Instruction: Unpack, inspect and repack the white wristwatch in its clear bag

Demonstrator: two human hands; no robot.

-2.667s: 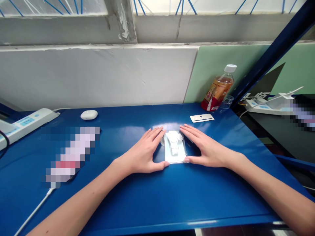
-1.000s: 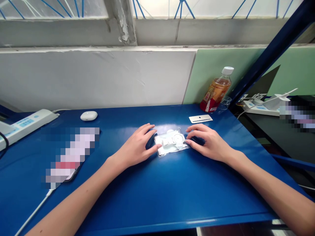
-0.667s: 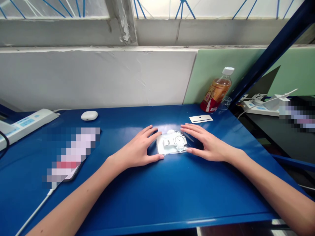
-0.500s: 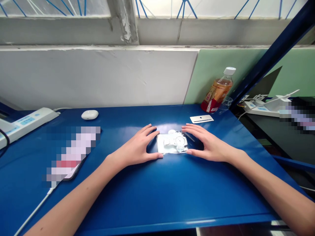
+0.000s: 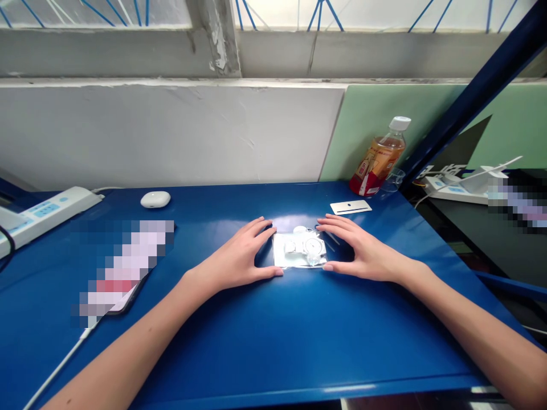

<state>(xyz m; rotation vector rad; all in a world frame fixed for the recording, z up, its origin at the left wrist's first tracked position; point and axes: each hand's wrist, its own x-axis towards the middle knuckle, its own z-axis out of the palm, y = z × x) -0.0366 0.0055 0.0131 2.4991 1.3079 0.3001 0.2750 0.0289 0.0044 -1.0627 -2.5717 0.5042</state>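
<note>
A small clear plastic packet lies flat on the blue tabletop, with white parts on it, one of them a round dial-like piece. Glare hides their finer detail. At its left edge rests my left hand, fingers spread, thumb tip by the near left corner. On the opposite side my right hand is likewise spread, its thumb at the near right corner. Neither hand closes around anything. Thin rods lie beneath the right fingers.
A white card and a drink bottle are at the back right. On the left are a white earbud case, a blurred phone on a white cable, and a power strip. A blue post slants up at right.
</note>
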